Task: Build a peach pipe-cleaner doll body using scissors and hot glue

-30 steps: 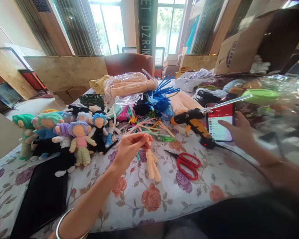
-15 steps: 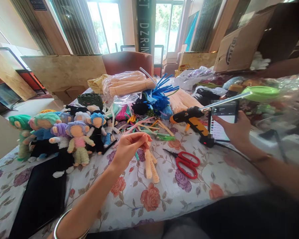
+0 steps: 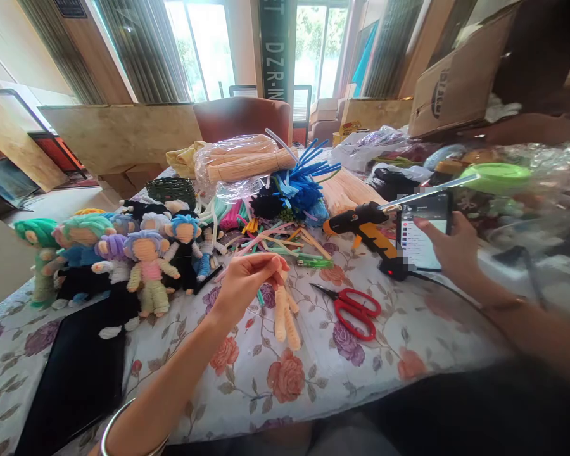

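Observation:
My left hand (image 3: 251,278) is closed in a pinch on the upper end of a peach pipe-cleaner doll body (image 3: 285,316). Its fingers hide the top of the piece; two legs and a short side limb hang below, over the cloth. At the right, my right hand (image 3: 456,247) grips a smartphone (image 3: 425,237) by its right edge, thumb over the lit screen. The phone stands tilted up behind a black-and-orange glue gun (image 3: 365,228) with a clear glue stick in its back. Red-handled scissors (image 3: 356,310) lie between the hands, blades slightly apart.
Finished yarn-haired dolls (image 3: 147,266) crowd the left, beside a black tablet-like panel (image 3: 76,373). Loose pipe cleaners (image 3: 270,240) and a blue bundle (image 3: 304,190) lie mid-table. Plastic-wrapped peach bundles (image 3: 247,164) sit behind. A cardboard box (image 3: 456,82) and a green lid (image 3: 496,176) are at right.
The list on the phone screen has shifted, and my right thumb has moved slightly right across it. My left hand and the doll body have stayed almost still.

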Demonstrator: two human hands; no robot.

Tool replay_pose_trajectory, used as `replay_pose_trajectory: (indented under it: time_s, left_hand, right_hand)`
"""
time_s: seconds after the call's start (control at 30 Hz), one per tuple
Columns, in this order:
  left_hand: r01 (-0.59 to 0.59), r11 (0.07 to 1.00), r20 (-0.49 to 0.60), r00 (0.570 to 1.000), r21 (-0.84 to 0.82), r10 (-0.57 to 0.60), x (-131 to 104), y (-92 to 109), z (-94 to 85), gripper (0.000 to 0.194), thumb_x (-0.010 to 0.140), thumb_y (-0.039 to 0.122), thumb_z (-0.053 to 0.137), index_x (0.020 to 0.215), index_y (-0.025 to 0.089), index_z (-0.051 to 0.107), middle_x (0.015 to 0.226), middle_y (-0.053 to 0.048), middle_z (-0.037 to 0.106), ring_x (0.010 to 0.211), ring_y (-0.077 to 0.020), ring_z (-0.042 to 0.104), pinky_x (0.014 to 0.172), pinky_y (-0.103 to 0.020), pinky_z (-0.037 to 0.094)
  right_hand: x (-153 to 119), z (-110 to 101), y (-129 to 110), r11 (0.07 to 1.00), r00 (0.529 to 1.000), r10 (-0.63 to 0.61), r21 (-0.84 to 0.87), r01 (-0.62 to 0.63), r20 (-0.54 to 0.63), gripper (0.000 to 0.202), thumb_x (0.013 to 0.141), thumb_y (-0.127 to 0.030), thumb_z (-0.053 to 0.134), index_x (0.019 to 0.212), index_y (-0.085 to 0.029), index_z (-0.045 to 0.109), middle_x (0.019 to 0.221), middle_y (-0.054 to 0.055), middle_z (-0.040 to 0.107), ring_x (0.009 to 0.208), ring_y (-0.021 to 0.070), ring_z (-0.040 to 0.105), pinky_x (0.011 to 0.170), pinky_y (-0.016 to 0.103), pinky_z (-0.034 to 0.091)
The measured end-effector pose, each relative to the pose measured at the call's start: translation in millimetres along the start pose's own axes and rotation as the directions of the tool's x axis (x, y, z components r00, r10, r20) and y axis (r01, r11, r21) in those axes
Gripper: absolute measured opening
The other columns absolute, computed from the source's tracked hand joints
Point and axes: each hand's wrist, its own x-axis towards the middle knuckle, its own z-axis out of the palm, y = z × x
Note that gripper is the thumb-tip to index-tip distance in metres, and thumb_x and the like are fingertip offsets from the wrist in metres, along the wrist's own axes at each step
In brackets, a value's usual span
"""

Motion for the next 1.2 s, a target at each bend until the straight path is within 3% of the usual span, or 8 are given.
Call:
replay_pose_trajectory:
  time_s: [0.13, 0.4, 0.6, 0.9, 1.2]
  left_hand:
    - [0.007, 1.000, -0.004, 1.000, 0.010, -0.007, 0, -1, -0.1, 0.022, 0.078, 0.033, 0.066, 0.074, 0.012, 0.072, 0.066, -0.003, 0.064, 0.057, -0.0081, 0.054, 0.055, -0.019, 0.044]
    - [0.010, 1.000, -0.010, 1.000, 0.007, -0.009, -1, -1, 0.0, 0.023, 0.075, 0.035, 0.067, 0.074, 0.012, 0.073, 0.071, -0.005, 0.067, 0.056, -0.0087, 0.053, 0.054, -0.021, 0.044]
    - [0.014, 1.000, -0.016, 1.000, 0.004, -0.014, 0, 0, 1.0, 0.023, 0.075, 0.034, 0.068, 0.073, 0.012, 0.073, 0.067, -0.004, 0.066, 0.055, -0.0086, 0.053, 0.055, -0.021, 0.045]
    - [0.006, 1.000, -0.018, 1.000, 0.013, -0.006, -1, 0, 1.1, 0.022, 0.076, 0.033, 0.067, 0.072, 0.013, 0.073, 0.068, -0.004, 0.065, 0.056, -0.0093, 0.052, 0.053, -0.021, 0.044]
    - [-0.024, 0.999, -0.060, 0.998, 0.035, 0.026, 1, -6, -1.6, 0.019, 0.073, 0.031, 0.068, 0.067, 0.014, 0.073, 0.056, -0.002, 0.061, 0.050, -0.0086, 0.050, 0.048, -0.021, 0.041]
  right_hand:
    - [-4, -1, -13, 0.997, 0.999, 0.008, -0.071, -0.011, -0.047, 0.044, 0.055, -0.050, 0.074, 0.081, -0.018, 0.057, 0.076, 0.002, 0.063, 0.071, 0.0206, 0.057, 0.066, 0.034, 0.043]
    - [-6, 1, -18, 0.985, 0.996, -0.046, -0.171, 0.031, -0.083, 0.051, 0.051, -0.054, 0.075, 0.083, -0.017, 0.059, 0.081, 0.006, 0.064, 0.074, 0.0231, 0.058, 0.068, 0.036, 0.043]
    - [-1, 1, -9, 0.998, 0.996, 0.042, -0.047, -0.046, -0.076, 0.038, 0.069, -0.057, 0.058, 0.075, -0.019, 0.055, 0.066, -0.001, 0.055, 0.063, 0.0156, 0.047, 0.061, 0.030, 0.037]
    - [3, -1, -6, 0.997, 0.997, 0.069, 0.046, -0.068, -0.038, 0.014, 0.065, -0.034, 0.050, 0.068, -0.020, 0.049, 0.060, -0.004, 0.046, 0.058, 0.0126, 0.041, 0.056, 0.027, 0.031]
    - [5, -1, -13, 1.000, 0.999, 0.031, 0.002, -0.031, -0.038, 0.012, 0.059, -0.029, 0.046, 0.067, -0.021, 0.050, 0.058, -0.002, 0.045, 0.057, 0.0138, 0.040, 0.054, 0.028, 0.030]
